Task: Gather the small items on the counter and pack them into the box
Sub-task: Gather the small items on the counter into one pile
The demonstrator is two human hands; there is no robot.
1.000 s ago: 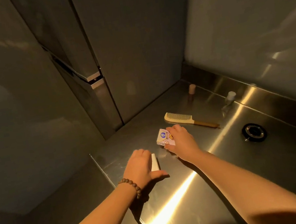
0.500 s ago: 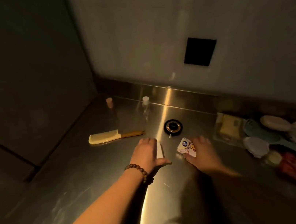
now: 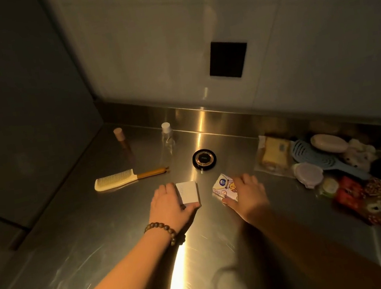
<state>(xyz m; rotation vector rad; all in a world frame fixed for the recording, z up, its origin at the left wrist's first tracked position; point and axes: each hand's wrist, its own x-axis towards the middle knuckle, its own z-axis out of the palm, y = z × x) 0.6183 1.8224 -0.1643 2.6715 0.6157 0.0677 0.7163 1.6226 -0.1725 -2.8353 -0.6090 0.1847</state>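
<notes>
My left hand [image 3: 167,203], with a bead bracelet on its wrist, grips a small white box [image 3: 188,192] just above the steel counter [image 3: 100,244]. My right hand [image 3: 248,191] grips a small printed packet [image 3: 224,186] with a blue logo. Beyond them lie a cream comb with a wooden handle [image 3: 120,179], a round black compact [image 3: 204,159], a clear bottle with a white cap [image 3: 167,138] and a small pink-capped bottle [image 3: 121,139]. No packing box is recognisable in view.
A heap of small items lies at the right: a bagged yellow item [image 3: 273,154], a blue hairbrush [image 3: 314,153], a white oval case [image 3: 329,143], a round white lid [image 3: 308,172] and red patterned packets [image 3: 355,196]. A tiled wall with a black square panel [image 3: 227,59] rises behind.
The view has swung right from the dark cabinet to the wall and the heap. Both hands have carried the white box and the packet rightwards across the counter.
</notes>
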